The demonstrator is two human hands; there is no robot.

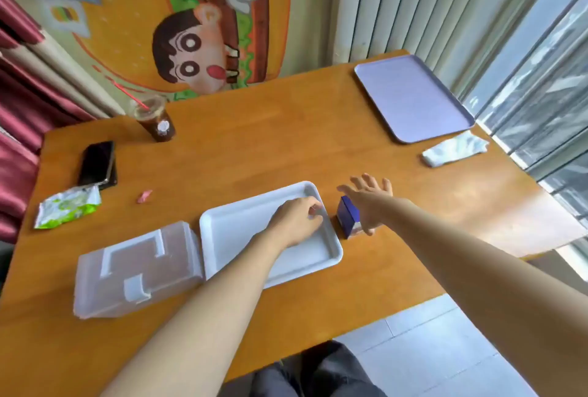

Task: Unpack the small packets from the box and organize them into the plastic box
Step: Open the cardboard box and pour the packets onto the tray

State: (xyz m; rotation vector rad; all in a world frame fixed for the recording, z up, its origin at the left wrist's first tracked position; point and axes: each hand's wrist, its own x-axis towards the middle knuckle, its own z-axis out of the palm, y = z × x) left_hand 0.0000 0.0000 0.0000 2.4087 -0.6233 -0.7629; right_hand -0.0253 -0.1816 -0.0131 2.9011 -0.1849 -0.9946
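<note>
A burger eatery: cartoon burger mural (191, 46), serving tray (413, 97), iced drink (156, 123).

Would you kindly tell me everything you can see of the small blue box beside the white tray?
The small blue box is a dark blue carton, cardboard by its look, with a pale end towards the camera. It stands on the wooden table, close beside the right rim of the white tray. The right hand, fingers spread, reaches over it and seems to touch its right side. Whether it is opened cannot be told.
</note>
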